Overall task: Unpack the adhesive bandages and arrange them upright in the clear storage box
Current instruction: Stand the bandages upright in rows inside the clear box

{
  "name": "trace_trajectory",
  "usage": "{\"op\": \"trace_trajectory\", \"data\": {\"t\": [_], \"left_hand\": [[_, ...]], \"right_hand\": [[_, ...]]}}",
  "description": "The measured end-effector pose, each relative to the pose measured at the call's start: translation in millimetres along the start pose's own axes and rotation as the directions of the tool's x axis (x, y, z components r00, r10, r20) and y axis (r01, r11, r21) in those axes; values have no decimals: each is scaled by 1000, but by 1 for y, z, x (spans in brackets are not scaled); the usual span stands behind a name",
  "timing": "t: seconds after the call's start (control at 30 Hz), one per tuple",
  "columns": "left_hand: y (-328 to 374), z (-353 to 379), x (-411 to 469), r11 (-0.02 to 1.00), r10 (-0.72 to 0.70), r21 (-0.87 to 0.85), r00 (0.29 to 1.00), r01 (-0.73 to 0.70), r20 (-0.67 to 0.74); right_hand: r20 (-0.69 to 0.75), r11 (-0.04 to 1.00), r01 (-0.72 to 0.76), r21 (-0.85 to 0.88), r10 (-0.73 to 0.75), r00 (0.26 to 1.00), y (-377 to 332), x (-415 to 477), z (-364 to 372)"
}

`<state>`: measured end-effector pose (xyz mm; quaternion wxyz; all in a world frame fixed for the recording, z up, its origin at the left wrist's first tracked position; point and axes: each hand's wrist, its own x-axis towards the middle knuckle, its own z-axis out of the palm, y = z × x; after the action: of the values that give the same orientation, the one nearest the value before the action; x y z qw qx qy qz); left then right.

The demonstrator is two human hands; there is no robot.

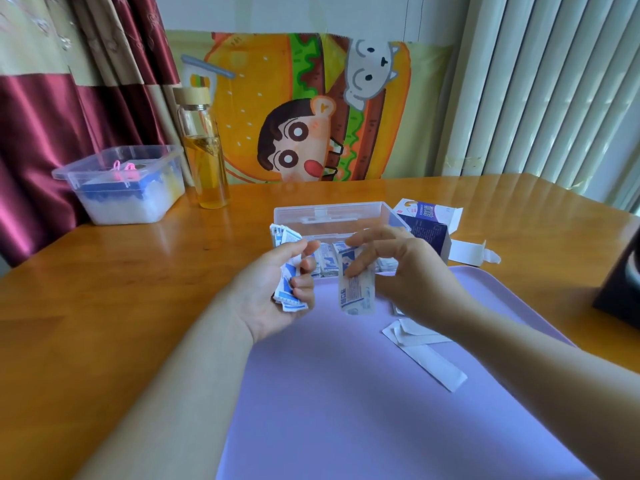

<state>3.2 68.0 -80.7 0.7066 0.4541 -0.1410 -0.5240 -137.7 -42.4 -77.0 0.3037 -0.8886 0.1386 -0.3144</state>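
Bandages [288,295] gripped as stack in curled left hand [261,301], likely as supply; one strip [357,293] pinched vertical by right hand [408,273] near box [329,207], seemingly for upright insertion.

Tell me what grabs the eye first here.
The two hands at centre: the left hand grips a bunch of bandages, the right hand pinches a single strip above the purple mat. Behind them sits the clear box, and a bright burger cartoon fills the back.
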Motion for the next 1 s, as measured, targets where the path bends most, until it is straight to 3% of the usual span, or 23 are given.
{"op": "trace_trajectory", "data": {"t": [0.23, 0.4, 0.5, 0.57, 0.63, 0.73, 0.8, 0.9, 1.0], "left_hand": [[-8, 7, -10, 969, -55, 247, 987, 16, 150], [-7, 6, -7, 969, -23, 247, 994, -4, 105], [-5, 6, -5, 990, -1, 142, 1000, -3, 30], [-2, 6, -4, 1000, 1, 12, 1000, 0, -15], [0, 5, -5, 993, -9, -120, 999, 4, -47], [2, 4, -6, 955, -20, -297, 998, -1, -67], [2, 4, -7, 936, -13, -351, 998, -11, -66], [1, 3, -4, 957, -15, -292, 998, -1, -54], [-3, 6, -4, 978, -46, -204, 999, 42, -14]], "right_hand": [[-111, 995, 89, 33, -85, 990, 1, -2, 6], [-109, 989, 5, 151, 11, 994, 2, -1, 9], [-129, 989, -6, 146, 26, 991, 7, 0, 6], [-61, 998, -28, 56, 32, 998, 10, -3, 6], [118, 994, 22, -110, -9, 993, 14, -9, 12], [389, 922, 196, -334, -54, 920, 23, -18, 23], [437, 892, 181, -414, 21, 899, 23, -18, 22], [319, 915, 13, -402, 127, 939, 14, -10, 8], [184, 982, -91, -165, 121, 975, -2, -8, 1]]}}
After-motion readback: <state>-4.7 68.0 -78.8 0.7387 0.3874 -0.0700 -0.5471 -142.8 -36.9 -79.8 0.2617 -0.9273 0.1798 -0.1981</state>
